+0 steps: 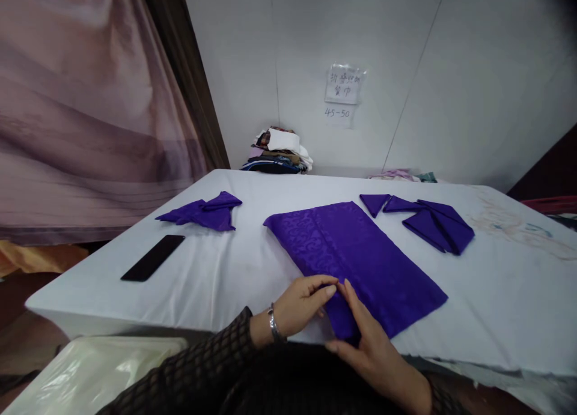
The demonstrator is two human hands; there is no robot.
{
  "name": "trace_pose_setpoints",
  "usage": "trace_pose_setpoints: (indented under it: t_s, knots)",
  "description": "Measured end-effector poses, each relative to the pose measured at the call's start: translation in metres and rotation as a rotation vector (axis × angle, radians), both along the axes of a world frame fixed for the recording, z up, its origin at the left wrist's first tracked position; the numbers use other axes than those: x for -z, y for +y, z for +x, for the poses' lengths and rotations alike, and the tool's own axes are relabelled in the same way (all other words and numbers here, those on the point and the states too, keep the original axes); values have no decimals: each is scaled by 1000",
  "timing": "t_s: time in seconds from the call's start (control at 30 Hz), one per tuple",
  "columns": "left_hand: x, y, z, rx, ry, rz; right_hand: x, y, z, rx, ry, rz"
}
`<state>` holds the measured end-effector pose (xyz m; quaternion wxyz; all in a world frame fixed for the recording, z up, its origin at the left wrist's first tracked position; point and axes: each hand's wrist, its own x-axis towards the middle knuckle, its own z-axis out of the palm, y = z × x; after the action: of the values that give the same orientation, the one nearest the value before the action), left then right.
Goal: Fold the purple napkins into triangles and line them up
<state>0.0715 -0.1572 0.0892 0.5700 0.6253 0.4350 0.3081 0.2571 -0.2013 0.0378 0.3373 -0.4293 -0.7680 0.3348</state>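
Note:
A purple patterned napkin (pixel 360 247) lies on the white-covered table, its near corner at the table's front edge. My left hand (pixel 304 304), with a silver bracelet at the wrist, comes over the napkin's left edge; thumb and forefinger are drawn close together at the cloth. Opposite it, my right hand (pixel 367 337) rests on the near corner, fingers stretched out and thumb apart below, the cloth between them. The fingertips of both hands almost meet. The napkin's underside near the hands is hidden.
Folded purple cloth (pixel 205 211) and a black phone-like slab (pixel 153 259) lie at left. Several folded purple pieces (pixel 437 223) lie at right on the table (pixel 505 295). A clothes pile (pixel 279 151) stands behind, below a paper sign (pixel 345 84). A curtain (pixel 90 102) hangs left.

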Motion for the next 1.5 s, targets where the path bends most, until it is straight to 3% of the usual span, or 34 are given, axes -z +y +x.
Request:
trace_pose_setpoints:
  t_s: [0.1, 0.23, 0.47, 0.67, 0.83, 1.0, 1.13, 1.23, 1.3, 1.4, 1.5]
  knots:
    - [-4, 0, 2, 16, 9, 89, 11, 7, -6, 120, 133, -54]
    - [-1, 10, -16, 42, 89, 166, 7, 14, 0, 49, 131, -122]
    - [30, 69, -84, -162, 318, -79, -12, 9, 6, -66, 2, -231]
    - [46, 113, -120, -343, 746, 54, -23, 7, 8, -186, 17, -269]
    - [47, 131, -140, -485, 888, 239, -29, 6, 13, -249, 67, -342]
    - [30, 127, -154, -664, 746, 225, -15, 10, 31, -217, 191, -467]
    - [-7, 142, -129, -714, 651, 411, -3, 19, 56, -8, 498, -650]
    - [-35, 179, -78, -646, 663, 602, -1, 29, 82, 248, 733, -647]
    - [-46, 210, -35, -555, 616, 685, 1, 37, 101, 443, 832, -592]
    - [-44, 246, 22, -337, 458, 709, 7, 44, 128, 673, 894, -535]
    - [-21, 261, 49, -240, 471, 704, 13, 42, 146, 778, 910, -496]
